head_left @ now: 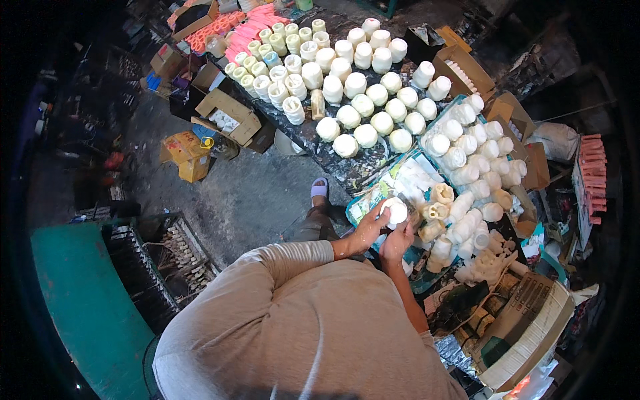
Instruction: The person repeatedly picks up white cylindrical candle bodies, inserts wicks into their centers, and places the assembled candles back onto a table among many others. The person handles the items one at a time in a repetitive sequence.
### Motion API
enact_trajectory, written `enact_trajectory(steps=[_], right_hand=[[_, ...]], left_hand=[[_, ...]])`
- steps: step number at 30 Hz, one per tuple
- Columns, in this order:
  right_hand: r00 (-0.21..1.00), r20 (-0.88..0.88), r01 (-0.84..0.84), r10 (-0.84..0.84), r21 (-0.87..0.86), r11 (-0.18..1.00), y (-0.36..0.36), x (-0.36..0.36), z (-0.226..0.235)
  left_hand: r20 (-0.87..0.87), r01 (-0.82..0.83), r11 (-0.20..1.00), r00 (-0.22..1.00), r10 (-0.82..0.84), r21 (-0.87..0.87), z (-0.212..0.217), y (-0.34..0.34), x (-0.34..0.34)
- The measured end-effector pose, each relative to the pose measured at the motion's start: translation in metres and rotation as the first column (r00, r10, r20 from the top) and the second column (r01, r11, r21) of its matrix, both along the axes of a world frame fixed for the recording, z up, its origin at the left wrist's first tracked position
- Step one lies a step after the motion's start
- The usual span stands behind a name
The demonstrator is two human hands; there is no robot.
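Observation:
Both my hands close around one round white mould (396, 212) held just above the edge of a tray (360, 203). My left hand (368, 230) cups its left side, fingers curled up against it. My right hand (398, 241) grips it from below and to the right. Beside it lie a few tan, rougher-looking moulds (437, 212) among several white cylindrical ones (467, 175) packed in the tray. My grey sleeves fill the lower part of the view.
A dark table (320, 143) carries many white round moulds (365, 107) in rows, with pink pieces (248, 30) at its far end. Cardboard boxes (227, 113) stand on the floor to the left, a green bench (87, 300) at lower left, and a cluttered box (527, 327) at lower right.

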State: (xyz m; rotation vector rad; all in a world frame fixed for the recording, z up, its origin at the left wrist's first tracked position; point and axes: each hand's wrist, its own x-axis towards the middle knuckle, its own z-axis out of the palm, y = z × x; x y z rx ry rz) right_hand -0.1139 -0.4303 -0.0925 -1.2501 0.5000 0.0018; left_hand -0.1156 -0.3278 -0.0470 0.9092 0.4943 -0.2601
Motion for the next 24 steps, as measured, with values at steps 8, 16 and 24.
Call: enact_trajectory(steps=[8,16,24], right_hand=[[0.961,0.097,-0.275,0.258,0.404,0.872,-0.014,0.01,0.007],[0.991,0.004,-0.126,0.137,-0.357,0.926,-0.001,0.028,-0.021],[0.997,-0.072,0.018,-0.013,0.076,0.997,-0.001,0.032,-0.039]], left_hand=[[0.001,-0.084,0.986,0.996,0.085,0.147,-0.034,0.002,0.012],[-0.102,0.011,0.689,0.991,0.091,0.724,-0.068,-0.003,0.033],[-0.231,0.04,0.755,0.961,0.15,0.655,-0.064,0.007,0.039]])
